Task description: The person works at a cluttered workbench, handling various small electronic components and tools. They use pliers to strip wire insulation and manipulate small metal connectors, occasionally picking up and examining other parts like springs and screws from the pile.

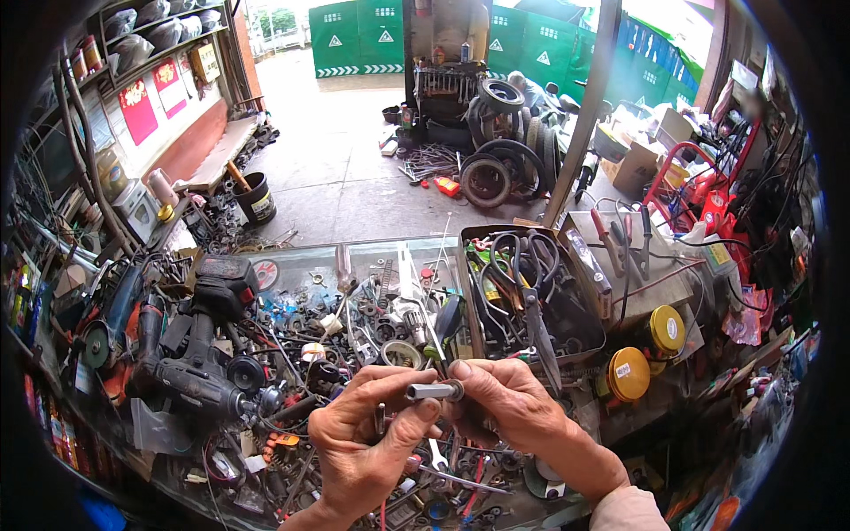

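Observation:
Both hands meet over the cluttered bench around a short silver metal rod with a wider round collar at its right end. My left hand has thumb and forefinger closed about the rod's left part. A thin metal pin shows among the other fingers of that hand. My right hand pinches the collar end between thumb and fingers. Below the hands lies an open-end wrench among loose parts. Just beyond them is a metal ring, near a screwdriver with a dark handle.
A cordless impact wrench and an angle grinder lie at left. Scissors stick out of a tool box at right, beside yellow-lidded jars. Tyres and a black bucket stand on the floor beyond.

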The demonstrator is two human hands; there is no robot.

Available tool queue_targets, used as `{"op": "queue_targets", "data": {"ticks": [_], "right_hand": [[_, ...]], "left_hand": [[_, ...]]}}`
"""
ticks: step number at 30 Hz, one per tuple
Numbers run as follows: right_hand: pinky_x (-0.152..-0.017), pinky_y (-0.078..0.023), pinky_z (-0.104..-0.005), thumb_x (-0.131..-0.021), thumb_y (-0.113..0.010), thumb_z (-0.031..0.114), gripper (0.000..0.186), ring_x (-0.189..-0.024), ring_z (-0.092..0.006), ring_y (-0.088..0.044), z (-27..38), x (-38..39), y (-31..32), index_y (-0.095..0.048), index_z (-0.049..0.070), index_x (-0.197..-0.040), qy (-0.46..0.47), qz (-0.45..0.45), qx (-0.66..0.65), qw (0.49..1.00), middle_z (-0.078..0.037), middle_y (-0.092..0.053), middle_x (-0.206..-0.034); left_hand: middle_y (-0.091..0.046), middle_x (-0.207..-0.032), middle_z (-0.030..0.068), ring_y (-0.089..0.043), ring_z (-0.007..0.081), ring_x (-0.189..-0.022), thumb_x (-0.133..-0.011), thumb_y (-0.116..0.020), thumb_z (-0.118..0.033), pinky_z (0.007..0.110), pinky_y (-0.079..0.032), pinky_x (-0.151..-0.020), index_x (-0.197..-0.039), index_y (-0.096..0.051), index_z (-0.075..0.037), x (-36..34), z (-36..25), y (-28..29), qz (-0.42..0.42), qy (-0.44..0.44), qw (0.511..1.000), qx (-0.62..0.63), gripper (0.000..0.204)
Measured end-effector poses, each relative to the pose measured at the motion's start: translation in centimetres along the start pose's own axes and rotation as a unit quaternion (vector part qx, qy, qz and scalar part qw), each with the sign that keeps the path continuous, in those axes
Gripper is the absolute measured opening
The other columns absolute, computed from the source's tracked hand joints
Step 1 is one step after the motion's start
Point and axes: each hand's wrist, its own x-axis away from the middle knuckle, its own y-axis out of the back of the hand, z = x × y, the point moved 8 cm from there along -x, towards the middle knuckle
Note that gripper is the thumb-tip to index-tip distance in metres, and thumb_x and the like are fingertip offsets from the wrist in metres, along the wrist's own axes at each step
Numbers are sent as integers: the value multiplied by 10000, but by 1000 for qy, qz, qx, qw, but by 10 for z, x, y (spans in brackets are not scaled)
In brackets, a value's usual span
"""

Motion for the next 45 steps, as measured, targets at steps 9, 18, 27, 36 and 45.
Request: {"op": "queue_targets", "data": {"ticks": [9,18,27,36,45], "right_hand": [[-495,-378,-189,-1003,-659,201,282,-608,11,-504,17,7,-2,-638,-5,-1194,103,-14,109,989,23,-662,-816],[-504,-429,-211,-885,-764,66,284,-620,-25,-576,46,19,-7,-670,-11,-1142,276,-47,280,918,-28,-708,-848],[-638,-567,-244,-834,-807,29,199,-726,-113,-718,64,38,-3,-718,-56,-990,277,-132,335,891,-92,-748,-866],[-541,-486,-199,-876,-792,86,169,-627,-43,-642,69,41,13,-720,-30,-977,300,-159,234,911,-39,-723,-764],[-516,-463,-241,-866,-799,112,200,-592,-49,-600,72,37,-2,-716,-19,-993,314,-71,358,876,-56,-695,-765]], "left_hand": [[-727,-918,116,-652,111,-654,-937,-707,-71,217,-527,-548,-1121,-685,64,-4,15,10,-20,90,993,73,230],[-686,-760,102,-576,95,-478,-935,-672,-92,173,-250,-354,-1035,-669,52,-7,15,22,-90,91,988,87,176],[-707,-950,251,-675,161,-558,-1023,-513,-125,167,-303,-361,-1067,-560,19,-10,26,13,-20,161,964,210,158],[-682,-937,69,-602,49,-629,-956,-698,-102,151,-422,-432,-1196,-675,-9,-4,29,1,49,165,985,34,258],[-642,-991,32,-582,72,-830,-826,-797,15,211,-469,-701,-1133,-755,-46,-8,11,-8,120,-2,992,-47,316]]}}
